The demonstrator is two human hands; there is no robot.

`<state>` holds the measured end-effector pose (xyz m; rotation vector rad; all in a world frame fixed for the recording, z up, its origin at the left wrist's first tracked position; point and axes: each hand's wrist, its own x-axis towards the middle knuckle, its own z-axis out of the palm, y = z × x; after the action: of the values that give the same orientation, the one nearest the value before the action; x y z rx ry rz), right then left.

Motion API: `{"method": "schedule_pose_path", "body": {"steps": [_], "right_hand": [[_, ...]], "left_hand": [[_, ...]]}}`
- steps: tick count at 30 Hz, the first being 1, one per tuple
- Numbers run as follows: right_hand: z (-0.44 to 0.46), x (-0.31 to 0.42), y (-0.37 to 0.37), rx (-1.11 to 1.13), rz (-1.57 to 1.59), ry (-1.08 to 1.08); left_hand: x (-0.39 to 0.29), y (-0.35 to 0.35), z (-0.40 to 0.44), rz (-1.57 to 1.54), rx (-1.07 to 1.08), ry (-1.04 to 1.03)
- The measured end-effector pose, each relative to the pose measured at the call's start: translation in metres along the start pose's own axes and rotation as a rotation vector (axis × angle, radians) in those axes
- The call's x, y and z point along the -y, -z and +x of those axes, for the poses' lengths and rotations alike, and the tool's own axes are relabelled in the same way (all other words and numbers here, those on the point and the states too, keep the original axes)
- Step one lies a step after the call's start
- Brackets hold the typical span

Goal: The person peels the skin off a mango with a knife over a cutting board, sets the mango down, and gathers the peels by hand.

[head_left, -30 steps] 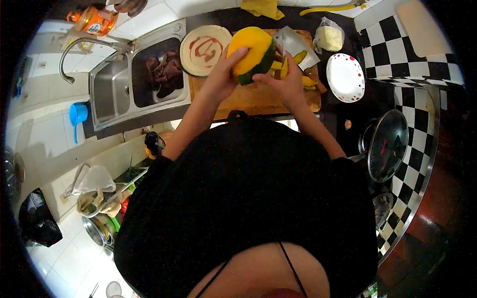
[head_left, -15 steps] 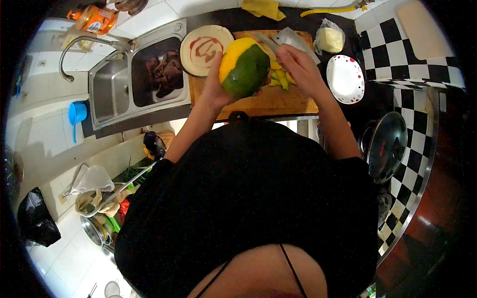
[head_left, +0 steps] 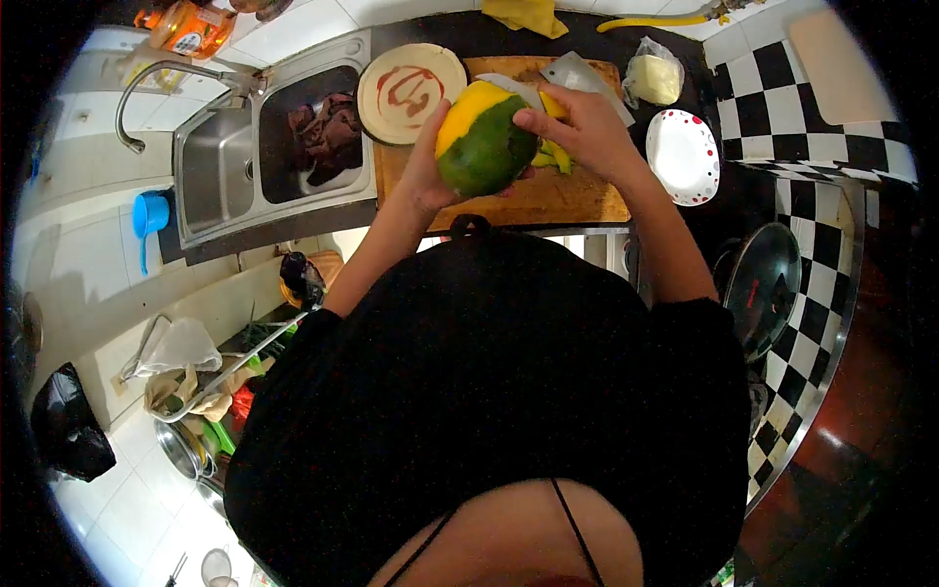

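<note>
A large, partly peeled green mango is held above the wooden cutting board. Yellow flesh shows at its upper left; dark green skin covers the rest. My left hand is wrapped round its left side. My right hand grips a knife, its pale blade against the mango's upper edge and its handle mostly hidden. The right thumb presses on the green skin. A yellow piece shows by the right fingers. Yellow-green peelings lie on the board under that hand.
A cleaver lies at the back of the board. To the left are a round board with red smears and a sink with dark meat. A dotted white dish and a bagged pale block stand at right.
My right hand has shifted left onto the mango, its thumb now touching the skin. The knife blade has moved in along the mango's upper edge.
</note>
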<state>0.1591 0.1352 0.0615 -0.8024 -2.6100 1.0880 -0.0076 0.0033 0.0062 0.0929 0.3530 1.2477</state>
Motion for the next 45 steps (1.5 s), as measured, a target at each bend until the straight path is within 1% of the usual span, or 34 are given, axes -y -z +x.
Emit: {"method": "schedule_pose_path", "body": {"steps": [3, 6, 8, 12, 14, 15, 17, 18, 20, 21, 23, 26, 27, 29, 33, 35, 36, 39, 41, 42, 44, 45], "right_hand": [[-0.003, 0.005, -0.001, -0.051, 0.014, 0.021], [-0.005, 0.008, 0.002, -0.018, 0.026, -0.018], [-0.005, 0.007, 0.002, 0.075, -0.039, -0.111], [-0.008, 0.01, 0.0, 0.07, -0.092, -0.138], [-0.01, 0.012, -0.001, -0.025, -0.096, -0.107], [-0.011, 0.011, -0.002, -0.024, -0.095, -0.106], [-0.012, 0.009, -0.003, -0.039, -0.068, -0.019], [-0.014, 0.012, -0.002, -0.038, -0.069, -0.019], [-0.018, 0.023, 0.0, -0.114, -0.16, -0.038], [-0.018, 0.025, 0.002, -0.115, -0.162, -0.038], [-0.019, 0.029, 0.004, -0.036, -0.26, -0.149], [-0.021, 0.028, 0.001, -0.055, -0.241, -0.172], [-0.022, 0.025, -0.003, -0.055, -0.242, -0.174], [-0.023, 0.015, -0.015, -0.187, -0.209, -0.065], [-0.022, 0.014, -0.016, -0.215, -0.28, -0.084], [-0.021, 0.019, -0.008, -0.031, -0.232, -0.183], [-0.022, 0.021, -0.007, -0.03, -0.233, -0.182], [-0.022, 0.024, -0.008, -0.046, -0.246, -0.198], [-0.019, 0.023, -0.008, -0.123, -0.25, -0.279], [-0.017, 0.021, -0.008, -0.124, -0.253, -0.278], [-0.014, 0.015, -0.011, -0.21, -0.212, -0.188], [-0.014, 0.015, -0.011, -0.213, -0.212, -0.191]], "left_hand": [[0.0, 0.0, 0.001, 0.031, -0.023, 0.016], [0.001, -0.004, 0.0, 0.061, -0.063, 0.031], [0.002, -0.004, 0.0, 0.046, -0.062, 0.024], [0.005, -0.009, -0.001, 0.046, -0.124, 0.045], [0.006, -0.011, -0.002, 0.103, -0.191, 0.022], [0.006, -0.01, -0.002, 0.102, -0.192, 0.02], [0.006, -0.009, -0.001, 0.044, -0.118, 0.035], [0.005, -0.015, -0.002, 0.043, -0.118, 0.034], [0.004, -0.03, -0.005, 0.128, -0.252, -0.004], [0.004, -0.028, -0.003, 0.129, -0.25, -0.003], [0.005, -0.018, -0.001, 0.16, -0.233, -0.059], [0.005, -0.016, 0.001, 0.107, -0.171, -0.032], [0.006, -0.017, 0.001, 0.106, -0.17, -0.03], [0.007, -0.018, 0.0, 0.105, -0.265, -0.069], [0.007, -0.008, 0.002, 0.102, -0.205, -0.049], [0.008, -0.004, 0.002, 0.104, -0.161, -0.055], [0.008, -0.005, 0.002, 0.103, -0.161, -0.056], [0.01, -0.011, 0.003, 0.082, -0.202, -0.088], [0.01, -0.024, 0.003, 0.095, -0.253, -0.147], [0.01, -0.024, 0.003, 0.095, -0.251, -0.148], [0.008, -0.024, 0.005, 0.06, -0.241, -0.109], [0.008, -0.024, 0.005, 0.061, -0.24, -0.105]]}}
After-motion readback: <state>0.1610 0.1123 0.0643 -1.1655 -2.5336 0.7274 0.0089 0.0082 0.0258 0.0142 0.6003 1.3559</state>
